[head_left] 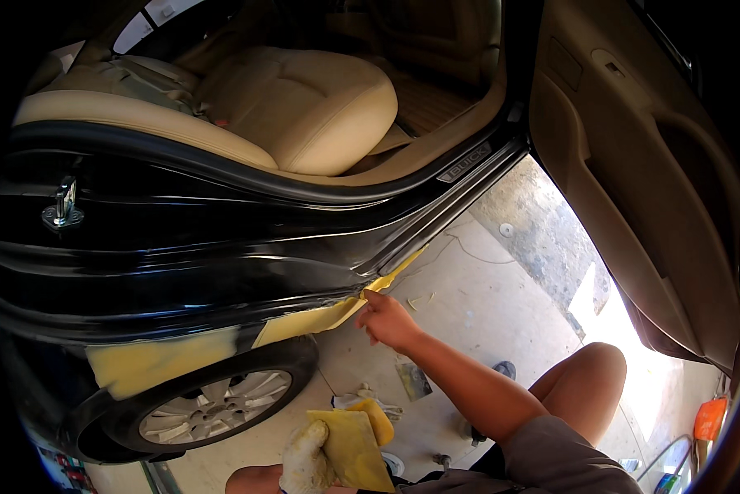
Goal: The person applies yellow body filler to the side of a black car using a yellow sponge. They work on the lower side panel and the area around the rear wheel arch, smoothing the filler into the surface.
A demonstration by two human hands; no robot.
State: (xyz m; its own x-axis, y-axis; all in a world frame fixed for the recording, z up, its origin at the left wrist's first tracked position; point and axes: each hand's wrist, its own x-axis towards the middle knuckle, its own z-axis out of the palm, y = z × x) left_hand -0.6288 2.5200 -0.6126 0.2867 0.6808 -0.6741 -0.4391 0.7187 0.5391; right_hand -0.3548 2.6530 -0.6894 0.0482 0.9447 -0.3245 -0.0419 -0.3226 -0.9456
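My bare right hand (pixel 389 321) reaches to the lower edge of the black car's sill. One fingertip touches a yellow-coated strip (pixel 316 320) there, and the other fingers hang loosely bent and apart. Nothing shows in that hand. Low in front of me, my left hand (pixel 306 461) wears a soiled white work glove. It is closed on a flat yellow square sheet (pixel 356 449), whose surface looks smeared. A rounded yellow piece (pixel 378 418) shows partly behind the sheet; whether the hand holds it too is hidden.
A wheel (pixel 215 409) sits beneath a yellow patch (pixel 160 360) on the black body panel. The open car door (pixel 633 173) stands at the right, with a beige seat (pixel 304 103) inside. Another glove (pixel 368 397) lies on the floor. An orange object (pixel 710 418) stands at the right edge.
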